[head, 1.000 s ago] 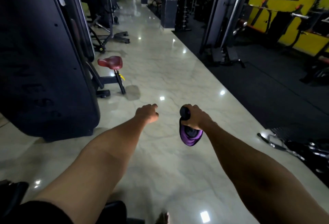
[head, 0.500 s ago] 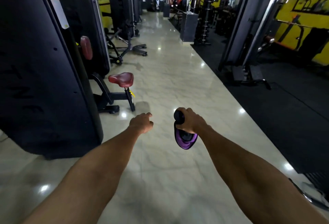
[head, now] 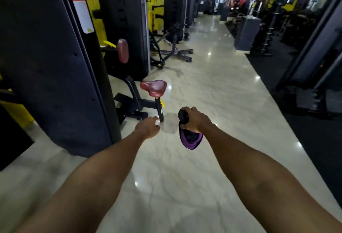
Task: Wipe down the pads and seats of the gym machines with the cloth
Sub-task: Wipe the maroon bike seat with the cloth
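Cloth (head: 190, 139) hangs below the gripping right hand (head: 198, 121); left hand (head: 147, 128) loosely curled, empty.

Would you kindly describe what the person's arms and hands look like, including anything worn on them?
Both forearms are bare to the frame's edge: no sleeves, gloves, watch or bands show. The left hand has a small pale patch at its fingertips, too blurred to identify. The right hand shows no rings or markings.

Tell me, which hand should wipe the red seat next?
Right, probably. The right hand already grips the cloth, while the left hand looks empty. The seat sits just ahead, nearer the left hand.
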`<state>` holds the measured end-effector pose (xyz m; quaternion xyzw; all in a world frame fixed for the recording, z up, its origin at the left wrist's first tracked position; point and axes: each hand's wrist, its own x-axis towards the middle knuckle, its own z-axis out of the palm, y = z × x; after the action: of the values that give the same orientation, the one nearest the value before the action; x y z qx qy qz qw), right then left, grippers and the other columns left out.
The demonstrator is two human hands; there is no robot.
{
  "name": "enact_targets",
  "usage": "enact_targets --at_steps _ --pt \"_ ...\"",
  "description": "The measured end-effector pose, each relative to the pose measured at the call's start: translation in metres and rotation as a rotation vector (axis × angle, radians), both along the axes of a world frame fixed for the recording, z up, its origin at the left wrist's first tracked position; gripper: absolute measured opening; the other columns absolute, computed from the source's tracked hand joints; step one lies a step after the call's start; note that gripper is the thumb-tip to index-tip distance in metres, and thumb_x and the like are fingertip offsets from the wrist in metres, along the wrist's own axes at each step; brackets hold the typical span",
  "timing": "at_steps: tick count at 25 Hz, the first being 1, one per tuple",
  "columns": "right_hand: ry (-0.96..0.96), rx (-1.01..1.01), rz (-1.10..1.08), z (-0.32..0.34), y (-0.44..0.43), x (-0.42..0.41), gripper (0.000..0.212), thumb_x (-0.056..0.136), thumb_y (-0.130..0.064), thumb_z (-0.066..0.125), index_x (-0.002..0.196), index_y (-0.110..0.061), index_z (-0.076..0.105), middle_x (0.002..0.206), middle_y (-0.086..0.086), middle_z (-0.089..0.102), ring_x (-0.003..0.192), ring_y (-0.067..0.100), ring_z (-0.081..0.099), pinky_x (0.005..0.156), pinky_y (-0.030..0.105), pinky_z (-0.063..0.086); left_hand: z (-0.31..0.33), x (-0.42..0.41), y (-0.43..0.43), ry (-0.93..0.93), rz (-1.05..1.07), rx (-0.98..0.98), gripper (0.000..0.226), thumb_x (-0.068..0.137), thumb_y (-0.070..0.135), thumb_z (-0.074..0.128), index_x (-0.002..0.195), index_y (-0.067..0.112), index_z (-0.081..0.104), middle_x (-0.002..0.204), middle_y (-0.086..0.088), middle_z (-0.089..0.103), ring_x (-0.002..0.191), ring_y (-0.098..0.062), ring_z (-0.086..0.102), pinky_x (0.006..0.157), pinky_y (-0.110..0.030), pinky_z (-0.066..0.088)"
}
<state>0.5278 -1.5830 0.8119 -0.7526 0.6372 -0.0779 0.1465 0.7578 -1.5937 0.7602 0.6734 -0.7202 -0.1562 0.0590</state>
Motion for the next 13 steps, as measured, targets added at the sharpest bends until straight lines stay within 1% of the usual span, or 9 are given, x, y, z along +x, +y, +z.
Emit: enact_targets --at_steps 3,6,8,10,13 --pt "-0.001 0.006 0.067 -0.002 -0.052 -0.003 0.071 0.083 -0.048 0.073 0.144 -0.037 0.038 0.132 0.002 0.046 0.113 0.033 0.059 0.088 0.039 0.047 -0.015 0.004 -0.035 -0.032 0.099 0.053 0.053 0.098 0.034 0.05 0.15 0.029 0.039 0.151 -0.005 0.048 0.134 -0.027 0.048 0.108 -0.04 0.042" --pt "-0.011 0.008 0.089 -0.009 -0.117 -0.006 0.074 0.083 -0.049 0.073 0.145 -0.038 0.036 0.134 0.001 0.045 0.114 0.033 0.059 0.09 0.039 0.048 -0.025 0.004 -0.09 -0.017 0.123 0.051 0.051 0.098 0.033 0.05 0.149 0.029 0.041 0.151 -0.003 0.047 0.136 -0.026 0.047 0.108 -0.04 0.042" --pt "0.01 0.022 0.122 -0.017 -0.165 -0.003 0.075 0.083 -0.049 0.074 0.146 -0.038 0.036 0.134 0.002 0.044 0.115 0.034 0.058 0.092 0.04 0.048 -0.031 0.007 -0.134 -0.007 0.142 0.046 0.048 0.098 0.031 0.049 0.146 0.028 0.045 0.15 -0.003 0.048 0.134 -0.027 0.048 0.106 -0.04 0.043" --pt "0.013 0.014 0.133 -0.022 -0.218 0.001 0.076 0.083 -0.049 0.073 0.148 -0.038 0.033 0.135 0.002 0.044 0.115 0.034 0.058 0.092 0.041 0.049 -0.034 0.012 -0.185 0.024 0.157 0.027 0.042 0.097 0.028 0.049 0.139 0.025 0.052 0.144 -0.006 0.055 0.128 -0.028 0.054 0.101 -0.039 0.046" --pt "0.017 0.012 0.16 -0.016 -0.297 0.012 0.078 0.085 -0.049 0.073 0.149 -0.036 0.032 0.135 0.004 0.043 0.115 0.035 0.058 0.092 0.043 0.05 -0.032 0.023 -0.256 0.065 0.215 0.024 0.042 0.096 0.03 0.052 0.137 0.025 0.053 0.136 -0.007 0.059 0.121 -0.028 0.057 0.096 -0.039 0.049"
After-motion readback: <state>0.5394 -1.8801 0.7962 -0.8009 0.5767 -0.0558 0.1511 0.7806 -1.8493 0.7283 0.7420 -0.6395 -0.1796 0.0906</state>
